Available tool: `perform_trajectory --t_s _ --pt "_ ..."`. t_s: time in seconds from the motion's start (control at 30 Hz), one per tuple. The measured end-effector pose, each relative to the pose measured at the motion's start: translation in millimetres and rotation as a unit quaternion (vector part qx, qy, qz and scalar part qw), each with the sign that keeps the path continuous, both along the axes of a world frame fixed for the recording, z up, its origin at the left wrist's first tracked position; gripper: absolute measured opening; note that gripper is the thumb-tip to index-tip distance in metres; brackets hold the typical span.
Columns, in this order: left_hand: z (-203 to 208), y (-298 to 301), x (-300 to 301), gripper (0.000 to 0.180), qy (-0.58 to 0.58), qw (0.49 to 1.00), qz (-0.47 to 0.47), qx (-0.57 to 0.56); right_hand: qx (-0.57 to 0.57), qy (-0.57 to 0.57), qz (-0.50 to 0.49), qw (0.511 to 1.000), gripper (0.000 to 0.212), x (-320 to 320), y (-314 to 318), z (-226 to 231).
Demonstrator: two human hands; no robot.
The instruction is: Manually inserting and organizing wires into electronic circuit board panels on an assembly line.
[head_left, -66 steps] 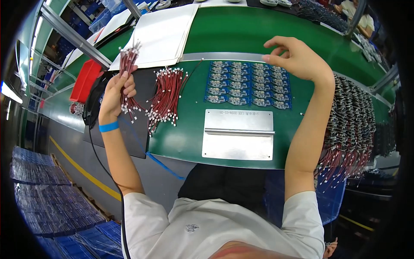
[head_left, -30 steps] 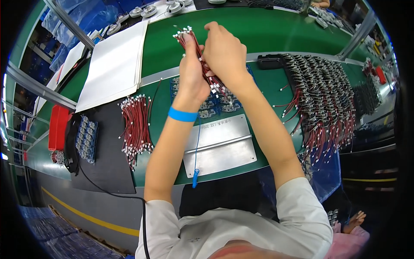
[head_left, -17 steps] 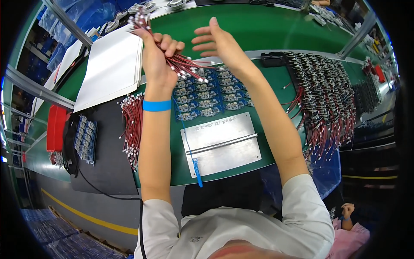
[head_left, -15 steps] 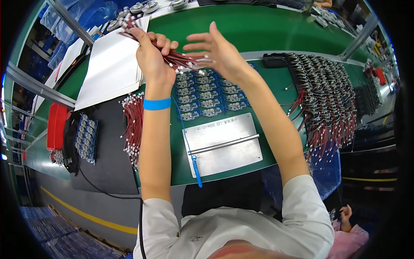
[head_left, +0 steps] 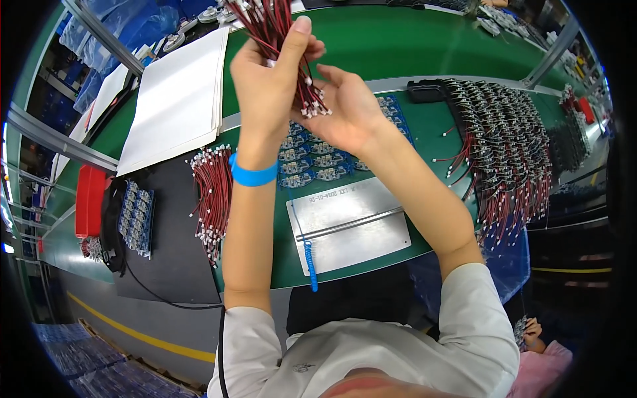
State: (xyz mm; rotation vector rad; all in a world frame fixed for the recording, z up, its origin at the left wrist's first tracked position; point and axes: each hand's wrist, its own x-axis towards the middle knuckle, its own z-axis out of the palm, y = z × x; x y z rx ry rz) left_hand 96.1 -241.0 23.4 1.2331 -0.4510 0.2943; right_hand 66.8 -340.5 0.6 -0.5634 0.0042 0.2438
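Note:
A thick bundle of red-and-black wire leads with small white connectors is gripped in my left hand, raised over the bench. A blue wrist strap circles that wrist. Palm up at the lower ends of the leads is my right hand, its fingers spread and partly hidden behind the bundle. Whether the connectors rest on that palm is hard to say. Beneath both hands lie rows of blue circuit boards. Closer to me is a metal plate with a raised bar across it.
More red leads lie on a black mat at left, near a red bin and a stack of boards. White sheets lie farther back. Many wired parts are piled at right. Another person's hand shows lower right.
My left hand has turned, so the bundle now stands more upright, ends downward. My right hand has moved lower and turned its palm up beside the lead ends.

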Motion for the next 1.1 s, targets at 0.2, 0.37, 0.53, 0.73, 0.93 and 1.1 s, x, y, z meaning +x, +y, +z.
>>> perform_trajectory --t_s 0.2,0.37,0.53,0.73,0.93,1.1 --pt "1.1 5.8 -1.7 0.030 -0.030 0.998 0.020 -0.049 0.047 0.097 -0.003 0.994 0.033 -9.3 10.5 9.9" --pt "6.8 -6.6 -9.0 0.025 -0.016 0.999 0.034 -0.028 0.097 0.094 0.009 0.991 0.033 4.1 1.4 -8.4" --pt "10.3 -4.1 -16.8 0.029 -0.039 0.999 0.011 -0.024 0.108 0.084 0.005 0.991 0.033 -4.2 3.9 2.6" --pt "4.6 -3.2 -14.4 0.031 -0.078 0.992 -0.027 0.095 0.056 0.087 -0.047 0.994 0.032 -18.7 3.4 19.6" --pt "21.1 18.1 -16.3 0.026 0.018 0.970 -0.213 -0.114 0.116 0.051 0.025 0.992 0.038 -27.2 8.5 19.4" --pt "29.4 16.3 -24.0 0.024 0.047 0.994 -0.079 -0.055 0.132 0.088 0.008 0.987 0.035 -14.9 6.9 -3.5"
